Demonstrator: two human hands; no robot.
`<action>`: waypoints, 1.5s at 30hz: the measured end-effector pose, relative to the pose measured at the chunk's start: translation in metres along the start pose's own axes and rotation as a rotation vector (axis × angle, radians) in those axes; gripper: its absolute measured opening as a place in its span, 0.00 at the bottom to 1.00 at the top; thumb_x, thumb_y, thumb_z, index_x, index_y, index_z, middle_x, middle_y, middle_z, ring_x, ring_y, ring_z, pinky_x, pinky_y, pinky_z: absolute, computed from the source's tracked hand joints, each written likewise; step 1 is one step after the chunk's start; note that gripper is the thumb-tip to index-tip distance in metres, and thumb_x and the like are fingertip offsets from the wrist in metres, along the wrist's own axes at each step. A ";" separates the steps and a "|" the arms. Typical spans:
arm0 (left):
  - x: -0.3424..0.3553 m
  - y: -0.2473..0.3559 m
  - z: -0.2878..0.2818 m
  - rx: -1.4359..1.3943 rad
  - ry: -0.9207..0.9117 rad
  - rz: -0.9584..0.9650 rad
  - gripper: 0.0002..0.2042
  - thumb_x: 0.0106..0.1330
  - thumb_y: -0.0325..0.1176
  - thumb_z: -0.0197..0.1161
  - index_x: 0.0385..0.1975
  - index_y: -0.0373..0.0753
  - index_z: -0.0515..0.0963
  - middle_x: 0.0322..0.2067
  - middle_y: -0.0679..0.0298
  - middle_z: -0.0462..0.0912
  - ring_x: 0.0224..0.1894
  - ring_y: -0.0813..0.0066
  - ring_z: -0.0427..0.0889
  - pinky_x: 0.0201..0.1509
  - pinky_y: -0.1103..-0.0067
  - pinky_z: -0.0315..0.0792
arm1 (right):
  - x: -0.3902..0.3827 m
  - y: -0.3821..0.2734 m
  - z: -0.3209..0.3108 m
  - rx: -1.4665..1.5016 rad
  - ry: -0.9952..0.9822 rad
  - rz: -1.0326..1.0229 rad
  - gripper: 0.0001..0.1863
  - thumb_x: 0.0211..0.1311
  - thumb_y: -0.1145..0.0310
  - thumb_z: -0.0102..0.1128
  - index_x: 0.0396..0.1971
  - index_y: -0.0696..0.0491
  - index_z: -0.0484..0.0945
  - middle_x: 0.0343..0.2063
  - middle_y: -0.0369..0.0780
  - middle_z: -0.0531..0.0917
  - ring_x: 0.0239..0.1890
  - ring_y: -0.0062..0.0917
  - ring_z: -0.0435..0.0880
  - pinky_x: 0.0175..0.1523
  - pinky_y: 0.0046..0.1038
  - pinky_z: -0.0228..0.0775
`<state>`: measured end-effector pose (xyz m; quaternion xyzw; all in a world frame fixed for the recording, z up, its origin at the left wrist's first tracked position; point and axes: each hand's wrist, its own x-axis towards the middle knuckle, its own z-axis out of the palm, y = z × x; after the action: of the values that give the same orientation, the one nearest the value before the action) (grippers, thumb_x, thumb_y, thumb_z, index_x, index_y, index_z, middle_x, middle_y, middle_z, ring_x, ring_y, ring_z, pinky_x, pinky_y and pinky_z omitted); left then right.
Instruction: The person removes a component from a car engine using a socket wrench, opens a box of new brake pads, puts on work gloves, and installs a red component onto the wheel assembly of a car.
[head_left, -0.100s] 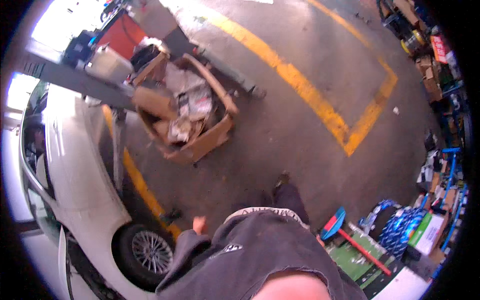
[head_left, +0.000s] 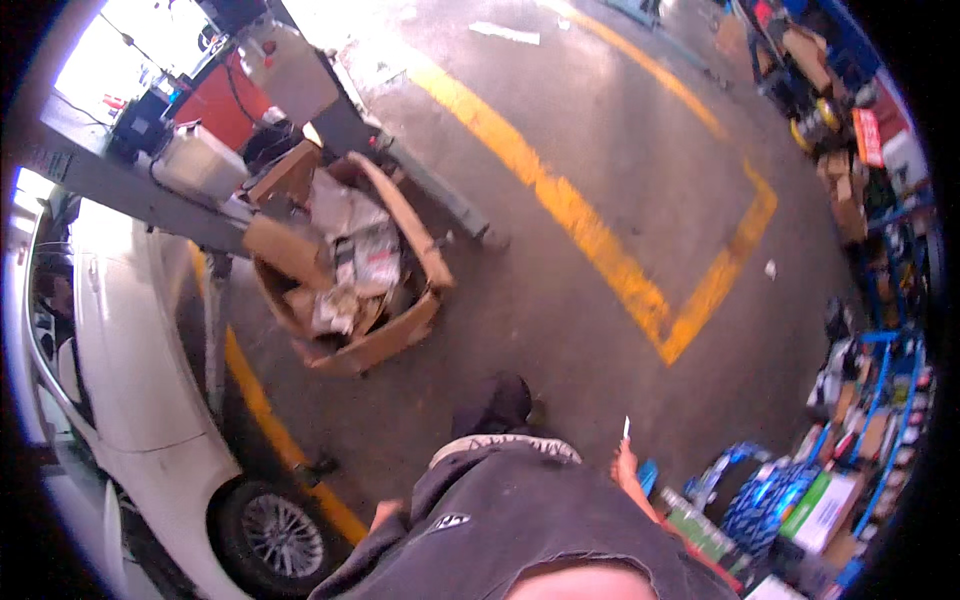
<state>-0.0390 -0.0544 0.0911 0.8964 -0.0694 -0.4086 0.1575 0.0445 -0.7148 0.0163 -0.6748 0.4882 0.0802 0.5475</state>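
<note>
My right hand (head_left: 626,468) hangs at my right side, its fingers closed on a slim white stick-like thing (head_left: 627,428) that points away from me. It is too small to tell its exact kind. Low at my left side is my left hand (head_left: 385,513), half covered by the dark sleeve; its fingers are not clear and nothing shows in it. The nearest thing to the left hand is the front wheel (head_left: 283,537) of a white car (head_left: 140,350), some way apart from it. Behind the right hand, a blue tool head (head_left: 648,475) is partly hidden.
A large cardboard box (head_left: 400,335) full of paper and scrap stands ahead left, beside a grey lift post (head_left: 140,185). Yellow lines (head_left: 600,255) mark the concrete floor. At right are crowded blue shelves (head_left: 880,370) and a blue-wrapped bundle (head_left: 770,500).
My view has shifted as I walk, and my other leg is forward. The right hand has swung into sight with the white stick-like thing. The left hand has moved down and back.
</note>
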 end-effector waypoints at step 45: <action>0.894 -0.480 -1.753 -2.103 1.193 0.809 0.31 0.66 0.39 0.65 0.66 0.42 0.61 0.57 0.57 0.73 0.53 0.68 0.77 0.53 0.74 0.73 | 0.103 -1.611 1.635 0.161 -1.173 -1.055 0.27 0.69 0.46 0.53 0.32 0.60 0.76 0.25 0.39 0.78 0.28 0.22 0.78 0.36 0.24 0.71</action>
<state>1.8683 0.5665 0.3734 0.2990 0.1006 0.2751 0.9082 1.9971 0.4394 0.3805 -0.6230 -0.2601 0.1171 0.7284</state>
